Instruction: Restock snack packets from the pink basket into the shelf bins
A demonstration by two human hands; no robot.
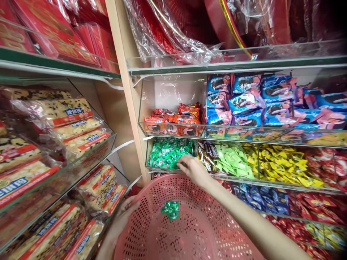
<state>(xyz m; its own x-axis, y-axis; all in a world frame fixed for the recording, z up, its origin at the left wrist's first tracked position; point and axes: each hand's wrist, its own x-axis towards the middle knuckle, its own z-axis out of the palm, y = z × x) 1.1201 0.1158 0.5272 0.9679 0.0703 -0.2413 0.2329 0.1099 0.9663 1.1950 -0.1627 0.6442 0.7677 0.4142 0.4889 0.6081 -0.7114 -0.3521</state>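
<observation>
A pink perforated plastic basket (214,213) fills the lower middle, with a small cluster of green-wrapped candies (170,209) lying in it. My left hand (129,206) grips the basket's left rim, fingers curled at its edge. Above the basket's far rim, my right hand (191,167) reaches to the front edge of a clear bin of green-wrapped candies (172,150). Its thumb and fingers are bent towards each other; whether a candy is between them is too small to tell.
Glass shelves (173,131) hold red packets (187,119), blue cookie packs (245,103), light green candies (234,159) and yellow candies (287,164). Wrapped nut bars (73,112) fill the left shelves. A wooden upright (127,90) separates the two sides. Plastic-wrapped red items (187,29) sit above.
</observation>
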